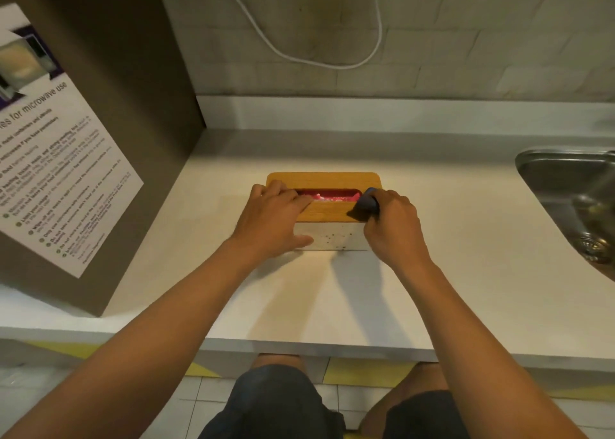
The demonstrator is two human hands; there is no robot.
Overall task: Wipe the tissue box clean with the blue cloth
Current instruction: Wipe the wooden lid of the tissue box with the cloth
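Tissue box (327, 235) is sitting mid-tabletop (449, 255), its wooden lid (324, 179) facing up. The left hand (274, 220) is lying flat, steadying its left end; the right hand (394, 225) is gripping the blue cloth (367, 202) against the lid's right edge. Wiping appears underway; dark specks are showing on the near white side.

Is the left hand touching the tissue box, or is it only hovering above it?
Touching. In the head view the left hand lies on the tissue box, fingers flat on its wooden lid and thumb against the white front.
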